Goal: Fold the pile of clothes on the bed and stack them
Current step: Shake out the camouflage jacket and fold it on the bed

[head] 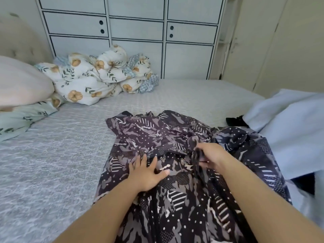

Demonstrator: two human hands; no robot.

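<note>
Head view: left hand (148, 174) flattens patterned garment (175, 199); right hand (209, 157) pinches it.

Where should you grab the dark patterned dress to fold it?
Probably its far edge, coming from above. The dress lies spread on the bed, so that free edge can lift over toward you. The left hand rests flat on it; the right hand already pinches a bunched fold.

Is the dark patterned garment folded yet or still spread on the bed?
Spread, not folded: the patterned garment lies open and rumpled; left hand presses it flat, right hand grips a bunched fold.
</note>
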